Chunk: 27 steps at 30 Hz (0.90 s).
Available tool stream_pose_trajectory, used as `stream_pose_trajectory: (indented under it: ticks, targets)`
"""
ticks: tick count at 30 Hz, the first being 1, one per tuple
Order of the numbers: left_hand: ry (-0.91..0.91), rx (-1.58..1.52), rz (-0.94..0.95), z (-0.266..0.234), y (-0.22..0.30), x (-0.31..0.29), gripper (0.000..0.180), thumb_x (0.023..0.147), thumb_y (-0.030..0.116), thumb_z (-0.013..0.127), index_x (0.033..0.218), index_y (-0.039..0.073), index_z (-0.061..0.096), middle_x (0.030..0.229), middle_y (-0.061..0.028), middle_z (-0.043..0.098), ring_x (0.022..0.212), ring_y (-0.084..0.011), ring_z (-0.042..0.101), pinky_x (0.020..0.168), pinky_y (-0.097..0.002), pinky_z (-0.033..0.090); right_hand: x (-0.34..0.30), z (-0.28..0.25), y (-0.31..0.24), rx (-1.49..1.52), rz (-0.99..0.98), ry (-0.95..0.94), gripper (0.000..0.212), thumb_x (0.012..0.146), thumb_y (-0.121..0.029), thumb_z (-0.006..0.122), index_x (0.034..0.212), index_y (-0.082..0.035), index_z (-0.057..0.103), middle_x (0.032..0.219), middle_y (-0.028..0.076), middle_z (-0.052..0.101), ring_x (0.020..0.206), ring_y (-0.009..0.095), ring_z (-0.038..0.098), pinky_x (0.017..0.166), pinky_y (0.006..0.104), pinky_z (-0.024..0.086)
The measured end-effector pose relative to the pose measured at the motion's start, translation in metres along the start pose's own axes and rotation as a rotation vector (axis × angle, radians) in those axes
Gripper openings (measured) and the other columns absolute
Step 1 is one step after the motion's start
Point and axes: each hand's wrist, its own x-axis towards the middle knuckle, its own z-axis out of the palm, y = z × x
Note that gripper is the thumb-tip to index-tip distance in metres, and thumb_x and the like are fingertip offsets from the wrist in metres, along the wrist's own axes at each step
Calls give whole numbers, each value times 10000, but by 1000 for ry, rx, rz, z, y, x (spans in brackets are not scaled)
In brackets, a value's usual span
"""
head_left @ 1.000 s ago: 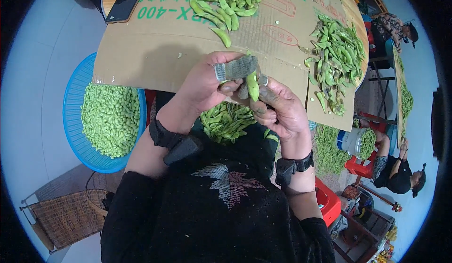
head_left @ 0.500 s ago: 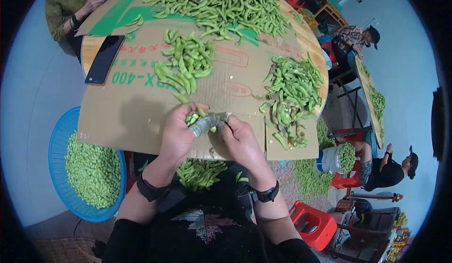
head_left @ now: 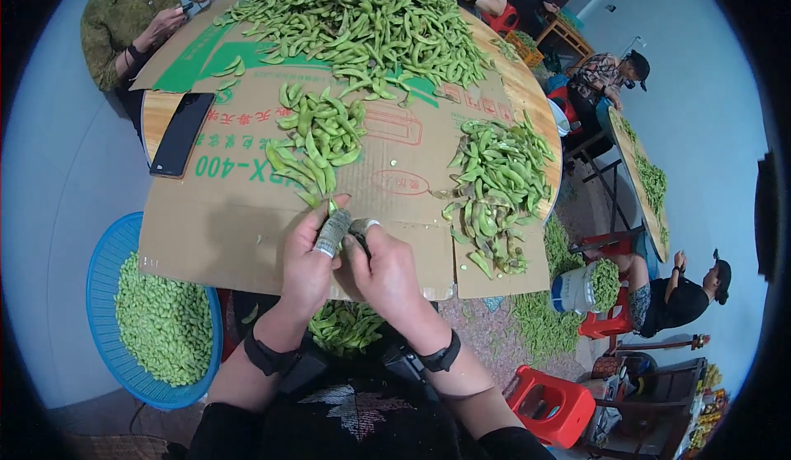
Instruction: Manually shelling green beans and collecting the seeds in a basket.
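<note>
Above the near edge of the cardboard sheet (head_left: pixel 198 238), my two hands meet. My left hand (head_left: pixel 305 262) pinches a green soybean pod (head_left: pixel 333 206), its tip poking out past the fingers; a grey-green cover wraps the thumb. My right hand (head_left: pixel 387 270) is closed with its covered thumb pressed close to the left thumb; what lies in its fingers is hidden. Just beyond my left fingertips lies a small pile of pods (head_left: pixel 329 126). To the right sits a heap of darker, opened-looking pods (head_left: pixel 503 163).
A large pod heap (head_left: pixel 371 23) covers the table's far side. A phone (head_left: pixel 181 135) lies at left. Below it stands a blue basket (head_left: pixel 92 287) of shelled beans (head_left: pixel 161 320). More pods (head_left: pixel 346 324) rest below my wrists. A red stool (head_left: pixel 556 406) and several people are around.
My right hand has moved left and its thumb now meets the left one. The pod in my left hand points more upright. The head view has shifted, so the table appears slightly lower.
</note>
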Motion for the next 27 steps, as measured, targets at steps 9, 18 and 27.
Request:
stream_pose_trajectory:
  ticks: [9, 18, 27]
  targets:
    - [-27, -112, 19, -2, -5, -1, 404, 870, 11, 449, 1274, 11, 437, 851, 43, 524, 643, -2, 432, 520, -140, 349, 4, 12, 5, -157, 7, 88, 107, 826, -60, 558, 826, 42, 527, 636, 191, 551, 492, 223, 530, 470, 310, 413]
    - [47, -146, 77, -5, -8, 1, 420, 862, -4, 463, 1279, 35, 436, 869, 30, 537, 603, -1, 437, 458, -132, 323, 2, 11, 12, 605, 398, -47, 112, 860, -115, 528, 853, -4, 532, 585, 77, 537, 484, 150, 515, 443, 294, 403]
    - [-239, 319, 259, 3, -2, -11, 547, 806, -71, 485, 1331, 42, 381, 1056, -34, 563, 700, -55, 514, 617, -175, 430, 24, -33, 23, 585, 402, -131, 194, 888, -202, 547, 968, -28, 575, 763, -19, 551, 677, 55, 470, 599, 209, 400]
